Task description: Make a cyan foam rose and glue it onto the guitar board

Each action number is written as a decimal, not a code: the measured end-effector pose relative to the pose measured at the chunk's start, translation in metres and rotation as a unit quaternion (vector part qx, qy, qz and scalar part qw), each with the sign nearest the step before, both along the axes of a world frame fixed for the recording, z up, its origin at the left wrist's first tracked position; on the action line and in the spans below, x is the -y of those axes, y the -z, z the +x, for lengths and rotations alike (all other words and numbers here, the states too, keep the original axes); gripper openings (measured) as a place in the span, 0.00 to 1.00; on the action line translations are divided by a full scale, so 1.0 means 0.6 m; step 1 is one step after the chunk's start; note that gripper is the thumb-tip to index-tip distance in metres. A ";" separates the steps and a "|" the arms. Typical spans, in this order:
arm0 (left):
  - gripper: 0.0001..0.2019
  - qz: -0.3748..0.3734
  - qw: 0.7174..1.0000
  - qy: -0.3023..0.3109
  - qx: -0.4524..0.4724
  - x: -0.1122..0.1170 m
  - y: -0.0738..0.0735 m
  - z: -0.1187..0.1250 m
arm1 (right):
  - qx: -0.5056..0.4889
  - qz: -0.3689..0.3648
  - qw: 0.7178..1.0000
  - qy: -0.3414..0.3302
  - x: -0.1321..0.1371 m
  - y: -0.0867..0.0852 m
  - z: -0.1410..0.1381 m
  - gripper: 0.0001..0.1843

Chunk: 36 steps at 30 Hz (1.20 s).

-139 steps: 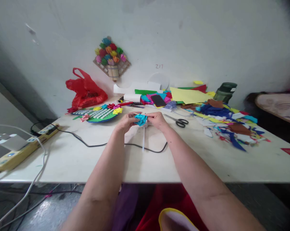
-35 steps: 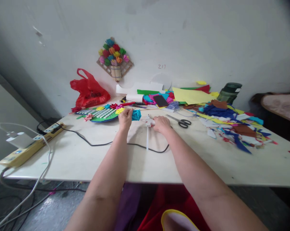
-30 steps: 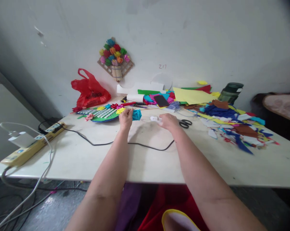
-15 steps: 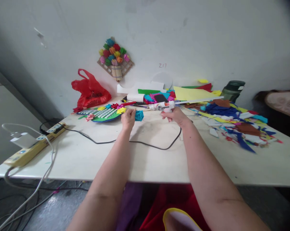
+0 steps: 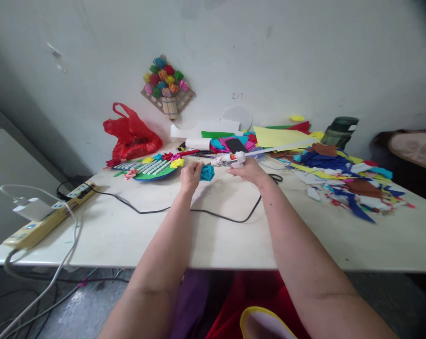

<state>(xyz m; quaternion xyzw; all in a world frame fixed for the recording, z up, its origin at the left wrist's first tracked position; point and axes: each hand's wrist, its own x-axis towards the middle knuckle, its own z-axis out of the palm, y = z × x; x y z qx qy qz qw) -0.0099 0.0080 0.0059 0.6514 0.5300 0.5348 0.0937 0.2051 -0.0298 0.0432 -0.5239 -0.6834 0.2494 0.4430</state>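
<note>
My left hand (image 5: 189, 173) pinches a small folded blue paper flower (image 5: 207, 173) just above the white table (image 5: 213, 226). My right hand (image 5: 250, 170) is closed round a white glue gun (image 5: 234, 159) with a long glue stick (image 5: 279, 148) jutting out to the right. The gun's nozzle points left, close to the blue flower. Its black cord (image 5: 198, 213) trails across the table to a yellow power strip (image 5: 46, 217) at the left edge.
A green craft board with paper flowers and white sticks (image 5: 147, 167) lies left of my hands. Behind are a red plastic bag (image 5: 131, 134), a phone (image 5: 236, 144), coloured paper sheets (image 5: 276, 136), black scissors (image 5: 276, 177), a dark green jar (image 5: 340, 132) and scattered paper scraps (image 5: 340, 183).
My right hand let go of the blue flower, picked the glue gun up off the table and swung its nozzle toward the flower. My left hand kept hold of the flower.
</note>
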 end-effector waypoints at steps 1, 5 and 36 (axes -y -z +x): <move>0.15 0.000 1.000 0.007 0.003 0.000 0.000 0.000 | 0.011 0.003 1.000 0.002 -0.001 0.001 0.000 0.17; 0.16 -0.002 1.000 0.021 0.003 -0.001 0.001 0.001 | 0.051 0.024 0.998 0.019 -0.006 0.003 0.000 0.17; 0.16 -0.013 0.997 0.052 0.055 -0.001 0.000 0.003 | 0.238 0.044 0.968 0.072 -0.003 -0.005 -0.010 0.17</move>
